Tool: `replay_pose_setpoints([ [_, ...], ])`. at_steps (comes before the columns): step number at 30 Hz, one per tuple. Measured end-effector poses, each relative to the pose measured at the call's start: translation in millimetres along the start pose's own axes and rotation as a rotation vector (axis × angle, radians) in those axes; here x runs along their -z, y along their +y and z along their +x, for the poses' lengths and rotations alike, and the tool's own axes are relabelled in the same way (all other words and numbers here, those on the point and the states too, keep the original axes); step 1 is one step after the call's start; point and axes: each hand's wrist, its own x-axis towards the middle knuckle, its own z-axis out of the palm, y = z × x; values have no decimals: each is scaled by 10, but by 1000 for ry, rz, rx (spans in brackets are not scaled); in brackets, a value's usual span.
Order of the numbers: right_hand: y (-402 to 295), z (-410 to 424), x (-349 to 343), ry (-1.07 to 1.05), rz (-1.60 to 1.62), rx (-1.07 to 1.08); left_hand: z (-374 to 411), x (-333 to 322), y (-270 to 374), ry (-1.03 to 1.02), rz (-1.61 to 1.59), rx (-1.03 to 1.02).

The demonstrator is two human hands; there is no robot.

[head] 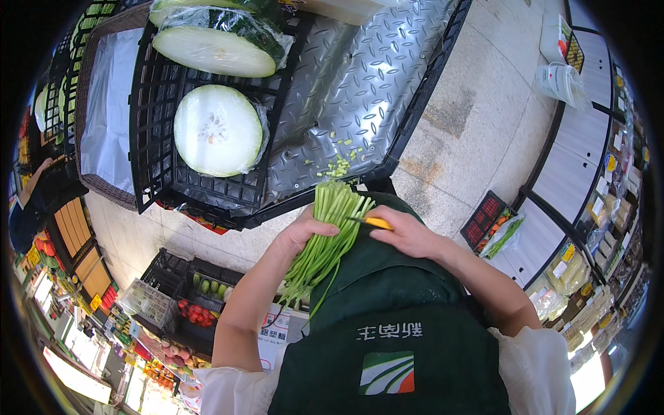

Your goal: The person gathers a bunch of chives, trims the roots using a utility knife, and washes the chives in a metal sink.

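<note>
A bundle of long green vegetable stalks (321, 238) lies in the grip of my left hand (307, 229), its pale cut ends pointing up and its leafy ends hanging down. My right hand (407, 231) holds a small knife with a yellow handle (377, 223), the blade against the right side of the stalks. Short cut stalk pieces (338, 167) lie scattered on the metal diamond-plate surface (363, 98) just beyond the bundle. Both hands are in front of my dark green apron (394, 280).
A black plastic crate (155, 155) at the upper left holds wrapped cut winter melon (218, 129). Beside it is a wicker basket (85, 129). Vegetable crates (199, 290) stand at the lower left, white cabinets (555, 171) at the right. A person (31, 212) is at the far left.
</note>
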Motion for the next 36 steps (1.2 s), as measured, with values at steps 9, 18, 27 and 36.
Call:
replay_pose_setpoints([
  [9, -319, 322, -254, 177, -213, 302, -209, 67, -77, -56, -43, -167],
  [18, -472, 283, -252, 150, -468, 354, -249, -95, -69, 158, 61, -91],
  [27, -501, 126, 3, 171, -490, 312, -147, 312, -306, -256, -153, -159],
  [36, -109, 96, 152, 174, -654, 77, 31, 294, -509, -252, -208, -190],
])
